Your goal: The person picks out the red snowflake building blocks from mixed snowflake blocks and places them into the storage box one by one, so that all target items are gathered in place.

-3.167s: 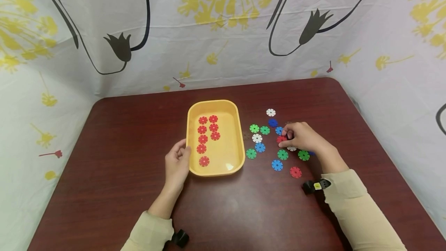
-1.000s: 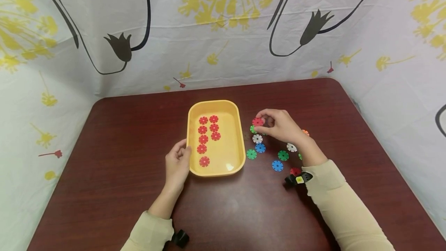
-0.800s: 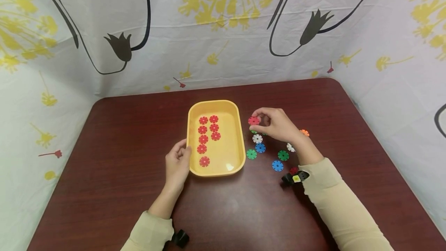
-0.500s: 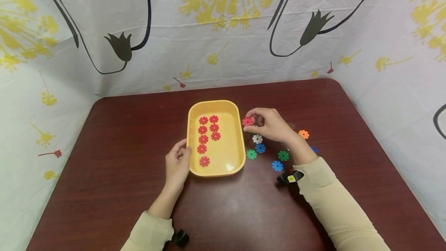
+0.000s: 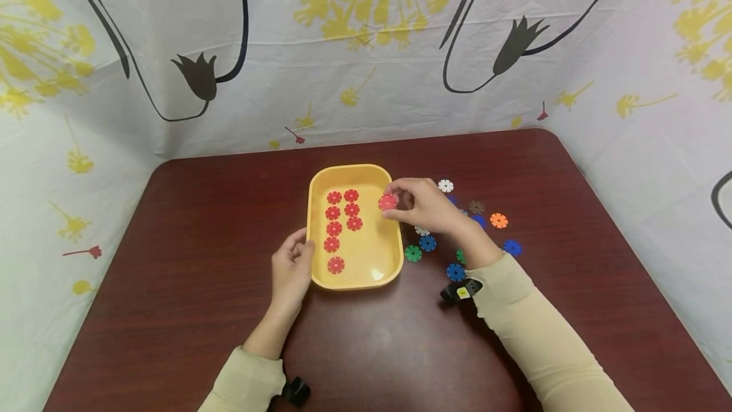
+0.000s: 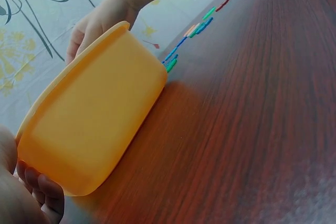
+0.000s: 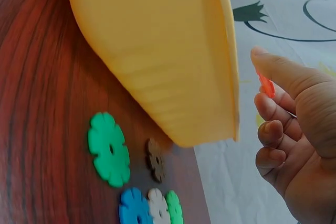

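Observation:
A yellow plastic tray (image 5: pixel 374 250) stands on the table, with two columns of red notched discs (image 5: pixel 335 265) lying on the left part of its floor. My left hand (image 5: pixel 293 272) grips the tray's left wall, thumb at the rim and fingers curled against the outside. Above the tray's right rim, my right hand (image 5: pixel 427 210) pinches another red notched disc (image 5: pixel 387 202) between thumb and fingers. The right wrist view shows this red disc (image 7: pixel 266 85) nearly edge-on, higher than the rim. Part of the loose discs is hidden under my right forearm.
Loose notched discs lie right of the tray: a white disc (image 5: pixel 445 185), an orange disc (image 5: pixel 499 220), a brown disc (image 5: pixel 476 207), a green disc (image 5: pixel 413 254) and several blue ones (image 5: pixel 513 247). The dark wooden table (image 5: pixel 217 240) meets a patterned cloth (image 5: pixel 366 100) behind.
My right hand picked a red disc from the loose ones at the right and carried it left, over the tray's right rim. The left hand and the tray have stayed in place.

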Motion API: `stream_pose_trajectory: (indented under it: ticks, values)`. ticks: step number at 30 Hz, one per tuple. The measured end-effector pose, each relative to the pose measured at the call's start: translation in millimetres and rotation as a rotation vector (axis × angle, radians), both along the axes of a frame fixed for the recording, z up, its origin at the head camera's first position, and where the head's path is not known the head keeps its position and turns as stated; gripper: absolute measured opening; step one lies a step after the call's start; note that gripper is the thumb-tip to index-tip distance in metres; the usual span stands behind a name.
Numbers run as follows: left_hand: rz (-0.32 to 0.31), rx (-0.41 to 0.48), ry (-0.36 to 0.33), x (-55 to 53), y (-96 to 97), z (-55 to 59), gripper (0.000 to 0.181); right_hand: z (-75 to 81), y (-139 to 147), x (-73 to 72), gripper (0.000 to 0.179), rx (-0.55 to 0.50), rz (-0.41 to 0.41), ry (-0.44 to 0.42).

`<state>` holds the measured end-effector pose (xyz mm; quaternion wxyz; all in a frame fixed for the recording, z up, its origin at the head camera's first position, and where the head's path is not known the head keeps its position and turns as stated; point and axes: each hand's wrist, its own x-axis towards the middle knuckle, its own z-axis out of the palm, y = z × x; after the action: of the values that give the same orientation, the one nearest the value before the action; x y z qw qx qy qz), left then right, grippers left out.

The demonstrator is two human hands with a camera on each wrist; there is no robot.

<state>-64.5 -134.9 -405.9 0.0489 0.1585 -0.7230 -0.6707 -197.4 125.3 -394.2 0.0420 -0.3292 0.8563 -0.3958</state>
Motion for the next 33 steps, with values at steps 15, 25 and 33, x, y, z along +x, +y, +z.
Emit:
stream_pose_trajectory:
  ticks: [15,25,33]
  values:
    - [0.005,0.02,-0.006,-3.8,-3.4,-12.6,0.035,-3.6,-32.9,4.8,0.032,0.034,0.08,0.049]
    - [0.0,0.002,0.012,-3.0,-3.6,-11.2,0.035,0.4,-49.2,5.3,0.032,0.059,0.116,0.071]
    - [-0.001,-0.017,0.006,-0.5,0.8,-1.1,0.035,-4.1,-63.0,4.8,0.025,0.176,0.163,0.039]
